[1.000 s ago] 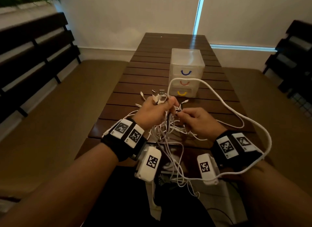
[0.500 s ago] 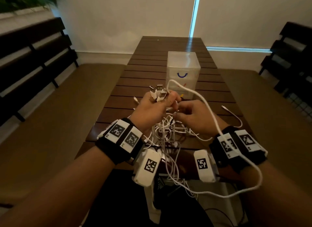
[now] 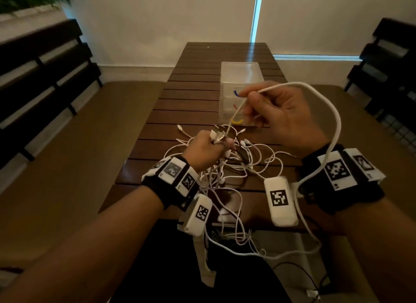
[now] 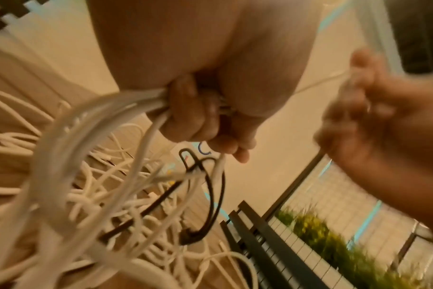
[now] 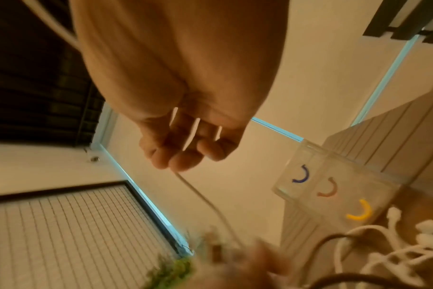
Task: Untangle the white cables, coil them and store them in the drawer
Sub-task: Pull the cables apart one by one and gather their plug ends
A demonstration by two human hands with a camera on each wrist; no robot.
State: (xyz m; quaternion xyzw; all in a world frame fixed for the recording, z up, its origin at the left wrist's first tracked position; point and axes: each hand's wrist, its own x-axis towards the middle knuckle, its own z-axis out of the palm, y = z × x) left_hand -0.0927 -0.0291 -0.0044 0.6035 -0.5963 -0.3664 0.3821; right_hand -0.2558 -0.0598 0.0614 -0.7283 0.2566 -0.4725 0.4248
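Now my left hand squeezes a bunch of thin white cables; at one o'clock, my right hand pinches one long white cable.

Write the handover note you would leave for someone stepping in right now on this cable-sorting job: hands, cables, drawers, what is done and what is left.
Left hand: fist around a bundle of cable ends, low over the table.
Right hand: raised, pinching one white cable drawn out of the left grip; it loops over the right wrist.
Tangle of cables: on the near table edge, one dark cable mixed in.
Drawer unit: behind the hands, drawers look closed.
Done: nothing coiled or stored.
Left: free each cable, coil, store.
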